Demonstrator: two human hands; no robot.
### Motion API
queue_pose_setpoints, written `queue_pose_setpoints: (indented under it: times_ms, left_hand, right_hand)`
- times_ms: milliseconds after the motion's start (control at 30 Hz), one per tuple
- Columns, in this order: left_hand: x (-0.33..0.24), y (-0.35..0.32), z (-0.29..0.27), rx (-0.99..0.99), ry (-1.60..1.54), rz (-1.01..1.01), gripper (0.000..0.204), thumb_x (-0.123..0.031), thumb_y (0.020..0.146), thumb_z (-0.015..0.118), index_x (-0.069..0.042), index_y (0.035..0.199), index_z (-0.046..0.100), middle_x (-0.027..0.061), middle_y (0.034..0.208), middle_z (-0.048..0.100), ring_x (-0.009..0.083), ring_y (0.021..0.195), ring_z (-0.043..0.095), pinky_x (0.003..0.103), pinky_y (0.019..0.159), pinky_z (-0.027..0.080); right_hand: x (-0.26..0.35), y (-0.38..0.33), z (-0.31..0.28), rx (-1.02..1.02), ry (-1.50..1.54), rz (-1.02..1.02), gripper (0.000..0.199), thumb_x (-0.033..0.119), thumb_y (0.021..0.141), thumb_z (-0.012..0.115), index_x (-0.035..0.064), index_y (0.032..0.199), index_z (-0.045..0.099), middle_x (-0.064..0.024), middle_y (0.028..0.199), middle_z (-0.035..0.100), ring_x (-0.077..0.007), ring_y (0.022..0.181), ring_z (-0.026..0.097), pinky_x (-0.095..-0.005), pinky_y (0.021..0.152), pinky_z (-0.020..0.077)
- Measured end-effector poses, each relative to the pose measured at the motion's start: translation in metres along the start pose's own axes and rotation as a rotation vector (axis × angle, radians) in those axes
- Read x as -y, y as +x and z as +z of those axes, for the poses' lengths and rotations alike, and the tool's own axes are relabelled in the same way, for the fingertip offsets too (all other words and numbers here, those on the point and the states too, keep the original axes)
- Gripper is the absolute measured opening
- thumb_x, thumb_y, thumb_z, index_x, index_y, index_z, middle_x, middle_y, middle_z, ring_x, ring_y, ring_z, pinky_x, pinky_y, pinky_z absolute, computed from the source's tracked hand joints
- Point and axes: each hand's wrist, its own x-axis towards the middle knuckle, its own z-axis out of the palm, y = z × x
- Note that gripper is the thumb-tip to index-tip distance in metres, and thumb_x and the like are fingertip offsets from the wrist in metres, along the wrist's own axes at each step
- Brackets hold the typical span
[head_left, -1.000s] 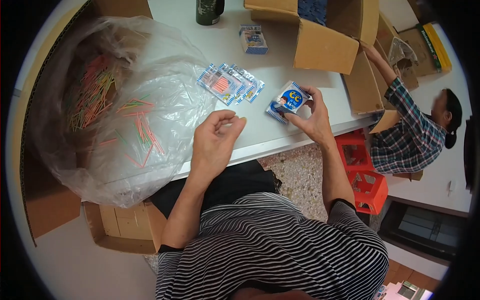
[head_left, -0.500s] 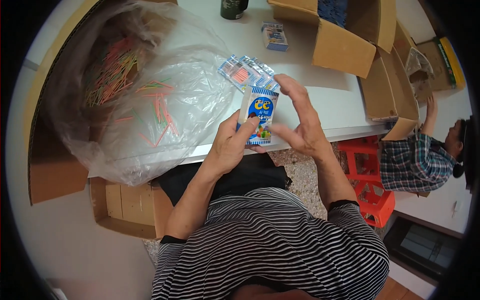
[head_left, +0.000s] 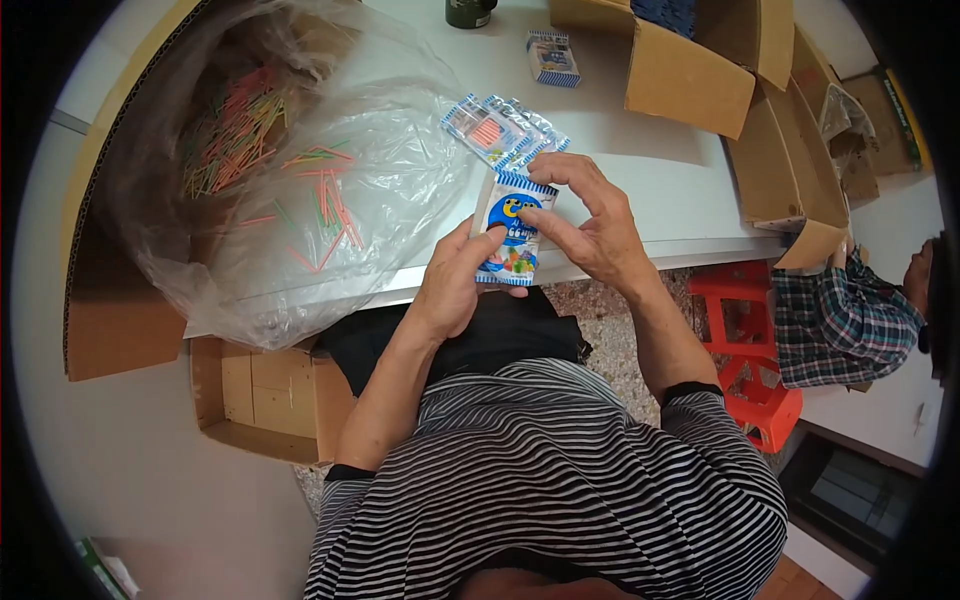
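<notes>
My left hand (head_left: 452, 275) is closed round a small stack of candy packets (head_left: 512, 258), white with a blue emblem and blue striped ends, its thumb pressed on the front. My right hand (head_left: 592, 218) curls over the upper right of the stack, thumb on the printed face and fingertips by the top edge. Just beyond lie several similar packets (head_left: 490, 132), silvery and overlapping, one showing pink sticks through a window. Farther back stands a neat block of packets (head_left: 553, 59).
At left, a clear plastic bag (head_left: 400, 160) spills from a large carton, with many coloured thin sticks (head_left: 235, 135) on it. Open cardboard boxes (head_left: 690, 80) stand at right. A dark cup (head_left: 468, 12) is at the back. Red stools (head_left: 735, 310) and another person (head_left: 850, 320) are to the right.
My right hand has moved in from beside the stack, and its thumb and fingers now meet the packets. My left hand keeps its hold. The other person's arm has come lower.
</notes>
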Motion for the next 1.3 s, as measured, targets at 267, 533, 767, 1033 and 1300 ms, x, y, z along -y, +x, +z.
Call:
queue_pose_setpoints:
  times_ms: [267,533,767,1033,1300]
  left_hand:
    - [-0.008,-0.007,-0.005,0.031,-0.095,-0.065,0.042,-0.027,0.100,0.050,0.001,0.131,0.050,0.0122,0.106,0.065,0.0199,0.089,0.069,0.034,0.061,0.062]
    - [-0.029,-0.026,-0.013,-0.178,0.250,0.124,0.039,-0.013,0.085,0.076,0.003,0.118,0.062,0.0067,0.096,0.071,0.0096,0.075,0.065,0.022,0.055,0.052]
    - [-0.035,-0.031,-0.012,-0.360,0.309,0.337,0.033,-0.017,0.089,0.075,0.003,0.114,0.066,0.0038,0.089,0.071,0.0048,0.071,0.059,0.020,0.059,0.046]
    - [-0.003,-0.029,-0.005,-0.167,0.026,0.433,0.047,-0.019,0.099,0.060,0.003,0.137,0.046,0.0109,0.123,0.063,0.0148,0.108,0.061,0.031,0.095,0.048]
    - [-0.005,-0.004,-0.011,-0.116,-0.275,0.459,0.063,-0.049,0.102,0.047,0.002,0.140,0.041,0.0177,0.121,0.061,0.0294,0.114,0.062,0.043,0.097,0.052]
  right_hand:
    - [-0.003,0.004,0.000,0.159,0.509,0.368,0.039,0.011,0.092,0.070,-0.0039,0.125,0.056,-0.0097,0.106,0.065,-0.0150,0.099,0.062,-0.0293,0.091,0.0511]
    - [0.005,-0.005,-0.004,0.280,0.676,0.355,0.052,0.004,0.083,0.075,-0.0030,0.129,0.052,-0.0078,0.105,0.067,-0.0116,0.096,0.064,-0.0255,0.082,0.0522]
    - [0.018,-0.013,0.018,0.212,0.740,0.448,0.036,0.009,0.090,0.073,-0.0024,0.121,0.058,-0.0064,0.098,0.069,-0.0079,0.082,0.065,-0.0222,0.069,0.0530]
    - [0.014,-0.017,0.049,0.179,1.091,0.547,0.037,0.016,0.095,0.066,-0.0051,0.124,0.054,-0.0090,0.093,0.070,-0.0118,0.075,0.066,-0.0265,0.064,0.0550]
    - [0.021,-0.013,0.064,0.258,1.000,0.657,0.038,0.017,0.095,0.068,-0.0029,0.124,0.054,-0.0078,0.096,0.069,-0.0109,0.075,0.065,-0.0241,0.064,0.0527]
